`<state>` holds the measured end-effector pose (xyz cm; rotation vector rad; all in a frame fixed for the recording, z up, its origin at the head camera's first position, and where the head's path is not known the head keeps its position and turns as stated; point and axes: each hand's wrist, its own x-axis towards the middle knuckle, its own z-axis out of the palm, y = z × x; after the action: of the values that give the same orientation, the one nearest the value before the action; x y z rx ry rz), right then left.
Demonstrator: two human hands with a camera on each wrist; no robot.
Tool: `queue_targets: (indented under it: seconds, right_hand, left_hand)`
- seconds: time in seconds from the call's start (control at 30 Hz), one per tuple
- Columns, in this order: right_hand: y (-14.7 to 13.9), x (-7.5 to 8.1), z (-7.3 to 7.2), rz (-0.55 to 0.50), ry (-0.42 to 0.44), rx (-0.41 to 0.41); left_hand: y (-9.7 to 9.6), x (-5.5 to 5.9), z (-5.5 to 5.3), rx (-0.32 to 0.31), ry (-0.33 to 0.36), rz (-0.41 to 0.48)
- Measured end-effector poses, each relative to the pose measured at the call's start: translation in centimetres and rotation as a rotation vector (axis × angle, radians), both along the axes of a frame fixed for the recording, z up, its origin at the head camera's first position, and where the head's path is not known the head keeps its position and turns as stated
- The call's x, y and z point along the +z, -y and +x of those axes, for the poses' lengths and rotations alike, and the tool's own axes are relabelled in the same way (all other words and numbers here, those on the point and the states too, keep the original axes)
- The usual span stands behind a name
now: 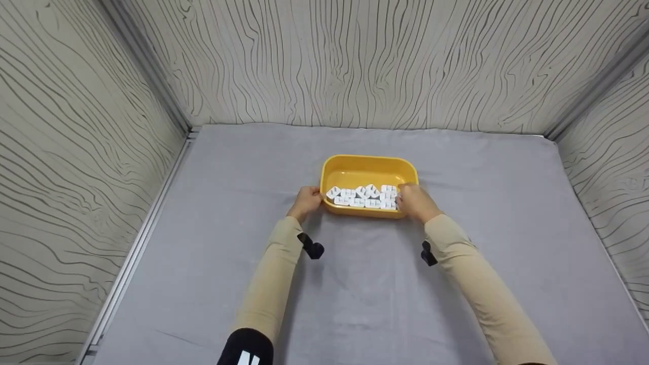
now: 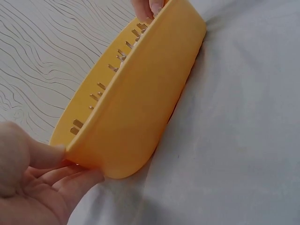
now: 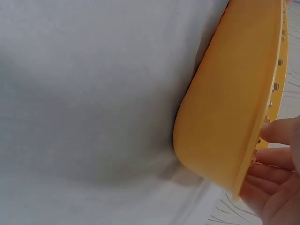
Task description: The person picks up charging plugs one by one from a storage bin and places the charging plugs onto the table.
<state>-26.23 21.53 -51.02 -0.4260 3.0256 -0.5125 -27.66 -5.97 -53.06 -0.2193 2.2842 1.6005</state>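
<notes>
A yellow plastic tub [image 1: 355, 165] stands on the grey cloth. White plugs [image 1: 357, 202] with metal prongs sit in rows along its near side, prongs pointing up in the left wrist view. My left hand [image 1: 306, 202] grips the tub's near left corner, thumb on the rim and fingers against the outside wall. At the right end, my right hand [image 1: 417, 202] reaches over the rim, with its thumb and fingers [image 3: 279, 131] pinching a white plug among the others. That plug is mostly hidden by the fingers.
Grey cloth [image 1: 213, 253] covers the table around the tub. Wood-patterned panels [image 1: 329, 61] close off the back and both sides, with metal rails [image 1: 144, 223] at the left edge. A small black camera mount [image 1: 311, 247] sits on the left wrist.
</notes>
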Motion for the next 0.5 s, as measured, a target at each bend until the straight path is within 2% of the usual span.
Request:
queue_targets:
  seconds: [0.33,0.5]
  right_hand:
    - [0.9,0.6,-1.2,0.147,0.192,-0.066]
    - [1.2,0.3,-1.7,0.175,0.239,-0.080]
  left_hand:
    - [-0.1,-0.1,0.0,0.000,-0.039,-0.004]
    - [0.1,-0.1,-0.1,-0.001,-0.050,0.003]
